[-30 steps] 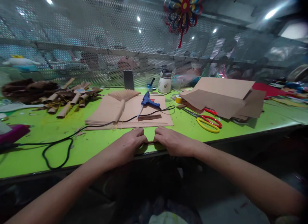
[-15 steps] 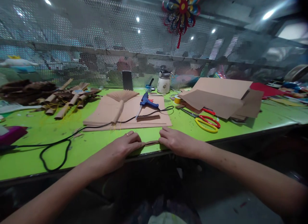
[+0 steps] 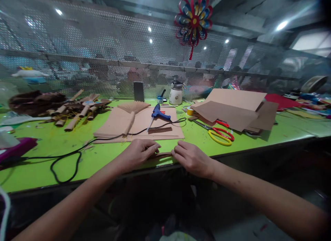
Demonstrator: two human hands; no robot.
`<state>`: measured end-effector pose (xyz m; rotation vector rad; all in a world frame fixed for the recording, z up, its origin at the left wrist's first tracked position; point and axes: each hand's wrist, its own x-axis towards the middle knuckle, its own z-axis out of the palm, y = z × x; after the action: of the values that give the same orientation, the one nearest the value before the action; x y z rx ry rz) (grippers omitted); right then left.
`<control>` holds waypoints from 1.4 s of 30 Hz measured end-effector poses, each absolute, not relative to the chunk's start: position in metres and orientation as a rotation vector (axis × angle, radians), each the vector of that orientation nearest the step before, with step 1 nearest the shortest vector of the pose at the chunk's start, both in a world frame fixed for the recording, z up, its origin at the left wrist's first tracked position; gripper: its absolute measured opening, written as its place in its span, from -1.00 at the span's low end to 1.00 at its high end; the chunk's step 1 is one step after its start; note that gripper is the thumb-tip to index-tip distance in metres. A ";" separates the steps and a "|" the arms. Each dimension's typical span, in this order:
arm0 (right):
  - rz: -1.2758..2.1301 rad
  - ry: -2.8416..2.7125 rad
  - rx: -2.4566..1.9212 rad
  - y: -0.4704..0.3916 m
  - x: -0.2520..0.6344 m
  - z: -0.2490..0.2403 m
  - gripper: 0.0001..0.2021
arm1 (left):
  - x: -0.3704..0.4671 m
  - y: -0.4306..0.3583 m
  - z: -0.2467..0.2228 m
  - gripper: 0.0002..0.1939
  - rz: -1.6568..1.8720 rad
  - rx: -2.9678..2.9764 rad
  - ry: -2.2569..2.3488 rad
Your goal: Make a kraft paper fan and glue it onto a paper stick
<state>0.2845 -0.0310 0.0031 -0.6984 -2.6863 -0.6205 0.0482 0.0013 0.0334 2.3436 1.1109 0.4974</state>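
At the front edge of the green table, a narrow folded strip of brown paper [image 3: 164,154] stretches between my hands. My left hand [image 3: 138,153] is closed over its left end, thumb along the fingers, which hide part of it. The right end is pinched in the fingertips of my right hand [image 3: 192,158]. Just beyond lies a stack of tan paper sheets [image 3: 141,134]. On the stack rest a pleated paper fan with a rolled handle [image 3: 129,123], a blue glue gun [image 3: 161,113] and a small pile of brown folded strips [image 3: 160,130].
Red-and-yellow-handled scissors [image 3: 219,135] lie right of the stack, before loose brown sheets [image 3: 227,113]. A black cord [image 3: 77,151] loops across the left side. Several rolled paper pieces [image 3: 80,111] lie far left; a white bottle [image 3: 176,94] stands behind.
My left hand has shifted right along the strip, its thumb now nearer the middle. My right hand stays at the other end, its fingers slightly changed. The whole view has tilted up a little.
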 end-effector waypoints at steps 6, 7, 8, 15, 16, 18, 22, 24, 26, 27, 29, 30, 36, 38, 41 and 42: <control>-0.752 -2.576 -0.667 -0.032 0.286 0.012 -0.80 | 0.059 0.000 0.039 -0.46 0.282 2.062 0.996; -0.757 -2.566 -0.664 -0.033 0.286 0.012 -0.80 | 0.059 -0.002 0.039 -0.47 0.270 2.018 0.973; -0.757 -2.557 -0.658 -0.033 0.286 0.012 -0.80 | 0.058 -0.004 0.038 -0.48 0.265 1.987 0.958; -0.376 -2.446 -0.785 -0.036 0.284 0.014 -0.82 | 0.052 -0.011 0.034 -0.56 0.285 1.988 0.978; -0.273 -2.417 -0.810 -0.036 0.285 0.016 -0.85 | 0.052 -0.011 0.034 -0.56 0.288 2.020 0.989; -0.094 -2.371 -0.838 -0.036 0.285 0.023 -0.83 | 0.054 -0.013 0.034 -0.58 0.297 2.111 1.013; 0.165 -2.361 -0.853 -0.033 0.282 0.031 -0.81 | 0.058 -0.020 0.034 -0.66 0.350 2.437 1.060; 0.245 -2.374 -0.826 -0.032 0.279 0.031 -0.86 | 0.059 -0.025 0.031 -0.70 0.385 2.606 1.070; 0.287 -2.374 -0.773 -0.031 0.275 0.032 -0.89 | 0.059 -0.029 0.029 -0.72 0.423 2.721 1.064; 0.302 -2.372 -0.741 -0.031 0.274 0.032 -0.89 | 0.058 -0.030 0.027 -0.74 0.438 2.764 1.059; 0.342 -2.376 -0.680 -0.032 0.272 0.034 -0.90 | 0.057 -0.033 0.025 -0.77 0.451 2.824 1.047; 0.361 -2.385 -0.657 -0.032 0.272 0.036 -0.90 | 0.056 -0.034 0.024 -0.78 0.446 2.847 1.038; 0.311 -2.520 -0.734 -0.035 0.273 0.042 -0.89 | 0.053 -0.039 0.022 -0.73 0.417 2.881 1.063; 0.238 -2.555 -0.795 -0.035 0.273 0.042 -0.89 | 0.050 -0.038 0.021 -0.71 0.388 2.862 1.112; 0.216 -2.590 -0.842 -0.035 0.273 0.041 -0.87 | 0.044 -0.037 0.022 -0.71 0.333 2.787 1.136; 0.235 -2.603 -0.845 -0.036 0.273 0.041 -0.87 | 0.041 -0.037 0.023 -0.71 0.320 2.750 1.126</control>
<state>0.2731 -0.0356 0.0407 -0.8449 -2.6030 0.2348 0.0412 -0.0372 0.0227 2.7500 1.1263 0.3204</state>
